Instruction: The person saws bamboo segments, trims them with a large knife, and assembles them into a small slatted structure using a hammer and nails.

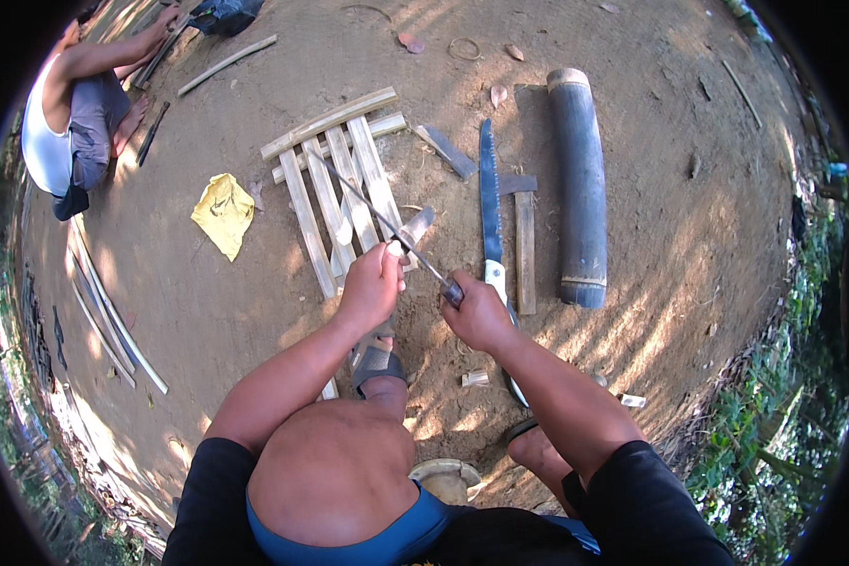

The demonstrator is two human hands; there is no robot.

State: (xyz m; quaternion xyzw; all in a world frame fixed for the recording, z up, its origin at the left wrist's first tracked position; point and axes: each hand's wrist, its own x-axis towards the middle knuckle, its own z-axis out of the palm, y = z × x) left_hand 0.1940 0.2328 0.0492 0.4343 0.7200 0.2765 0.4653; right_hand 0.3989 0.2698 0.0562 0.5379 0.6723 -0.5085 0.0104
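On bare, sun-dappled earth (651,141), a seated person's right hand (476,311) is clenched on the handle of a long knife (377,217), its blade running up-left over split bamboo slats (335,189). The left hand (373,283) grips what appears to be a bamboo piece (413,228) against the blade. A handsaw (489,198) and thick bamboo tube (578,189) lie lengthwise nearby.

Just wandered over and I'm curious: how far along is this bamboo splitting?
Already done: several flat bamboo slats lie stacked on the dirt. In hand: the left hand steadies a short bamboo piece while the right hand grips a long knife across it. Left: the thick bamboo section beside the saw lies whole, seemingly untouched.
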